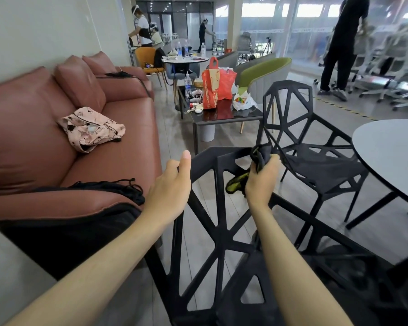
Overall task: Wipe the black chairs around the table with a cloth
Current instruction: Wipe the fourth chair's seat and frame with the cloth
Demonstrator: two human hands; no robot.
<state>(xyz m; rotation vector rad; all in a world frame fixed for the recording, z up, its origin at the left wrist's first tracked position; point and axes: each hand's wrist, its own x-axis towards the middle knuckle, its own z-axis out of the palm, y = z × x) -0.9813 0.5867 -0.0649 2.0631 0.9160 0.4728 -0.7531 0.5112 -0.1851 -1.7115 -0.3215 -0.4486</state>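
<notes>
A black lattice chair (pixel 218 234) stands right in front of me, its backrest top edge near my hands. My left hand (pixel 172 184) rests on the left corner of that top edge, thumb raised and fingers curled over the rim. My right hand (pixel 262 177) grips a bunched dark cloth with a yellow-green edge (pixel 257 158) and holds it against the backrest's top right. A second black lattice chair (pixel 299 137) stands beyond, facing the round grey table (pixel 391 156) at the right.
A reddish-brown sofa (pixel 57 137) with a pink bag (pixel 92 128) runs along the left. A low dark table (pixel 222 114) with red bags stands ahead. A person in black (pixel 342 48) stands far right among white office chairs; other people are at the back.
</notes>
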